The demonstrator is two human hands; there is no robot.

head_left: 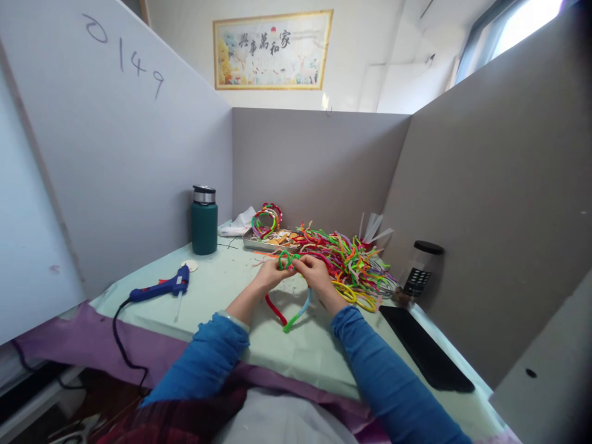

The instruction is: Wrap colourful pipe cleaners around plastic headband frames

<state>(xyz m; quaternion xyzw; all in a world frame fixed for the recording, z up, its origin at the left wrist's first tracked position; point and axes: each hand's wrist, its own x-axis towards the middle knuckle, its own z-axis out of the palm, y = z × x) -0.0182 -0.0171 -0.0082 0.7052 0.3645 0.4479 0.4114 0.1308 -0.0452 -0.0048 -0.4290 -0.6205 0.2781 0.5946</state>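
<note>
Left hand: I pinch the green loops.
Right hand: I pinch their opposite edge.
Handling: likely light, soft, bendable; best held by the edges.

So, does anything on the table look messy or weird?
Yes. The fuzzy stems lie in a tangled heap right of the metal tray, and dark specks dot the tabletop, like dropped crumbs.

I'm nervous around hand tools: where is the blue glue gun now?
In the head view, the blue glue gun lies on the left side of the table, nearer than the green bottle and left of the left hand.
</note>
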